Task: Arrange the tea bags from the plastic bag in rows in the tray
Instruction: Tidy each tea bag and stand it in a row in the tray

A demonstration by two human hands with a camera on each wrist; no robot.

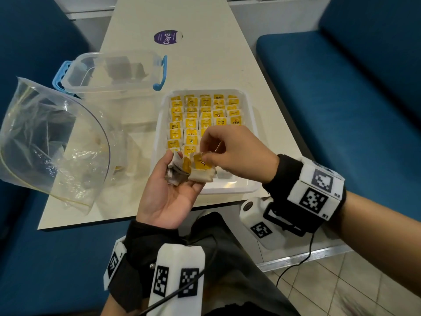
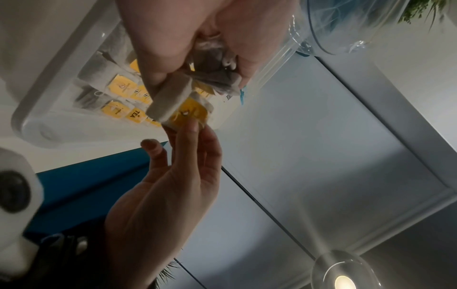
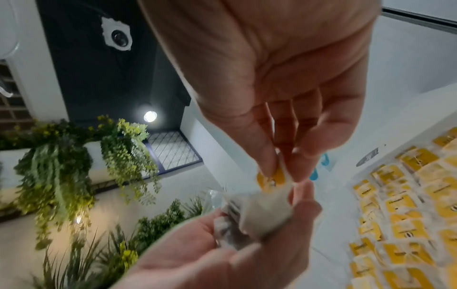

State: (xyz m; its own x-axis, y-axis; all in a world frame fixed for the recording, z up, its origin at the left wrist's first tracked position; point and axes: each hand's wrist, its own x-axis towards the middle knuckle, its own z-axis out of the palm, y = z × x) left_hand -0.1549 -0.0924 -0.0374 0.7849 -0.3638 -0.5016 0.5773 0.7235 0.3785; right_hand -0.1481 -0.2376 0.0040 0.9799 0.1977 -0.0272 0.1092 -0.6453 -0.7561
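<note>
My left hand (image 1: pixel 180 187) is palm up over the near end of the white tray (image 1: pixel 230 190) and holds a small bunch of tea bags (image 1: pixel 176 172), thumb and fingers curled round them. My right hand (image 1: pixel 206 153) pinches the yellow-tagged tea bag (image 1: pixel 201 165) on top of that bunch. In the left wrist view, right fingertips (image 2: pixel 190 125) nip the yellow tag (image 2: pixel 193 112). The right wrist view shows the same pinch on the tag (image 3: pixel 270 179). Rows of yellow-tagged tea bags (image 1: pixel 205 115) fill most of the tray. The clear plastic bag (image 1: pixel 52 137) lies open at the left.
A clear lidded box with blue handles (image 1: pixel 114 71) stands behind the bag. The cream table's (image 1: pixel 205 53) near edge runs just below my left hand. Blue benches (image 1: pixel 341 99) flank the table on both sides. A round purple sticker (image 1: pixel 166 37) lies farther back.
</note>
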